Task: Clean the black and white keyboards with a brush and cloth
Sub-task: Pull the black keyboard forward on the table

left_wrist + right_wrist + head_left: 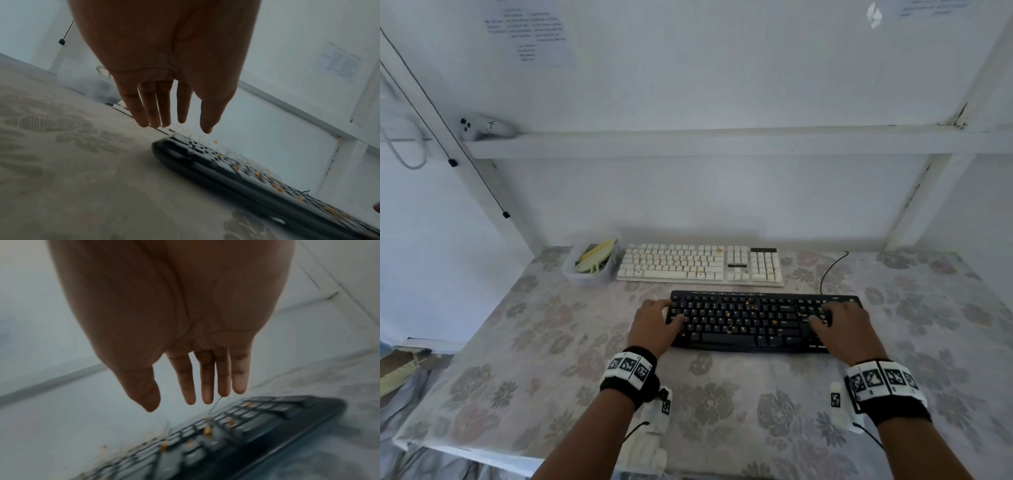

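A black keyboard (743,322) lies near the middle of the table, dotted with orange crumbs. Behind it sits a white keyboard (688,265), also crumbed. My left hand (655,322) hovers over the black keyboard's left end with straight, spread fingers (164,110), holding nothing. My right hand (839,325) hovers over its right end, fingers (207,382) straight and empty. The black keyboard (236,170) shows below the left fingertips, and the black keyboard (226,431) shows blurred under the right ones. A yellow-green brush (597,257) lies in a clear tub.
The clear tub (585,275) stands left of the white keyboard. A black cable (828,267) runs from the black keyboard toward the back right. A floral cloth (551,342) covers the table. A white frame rail (722,144) crosses behind.
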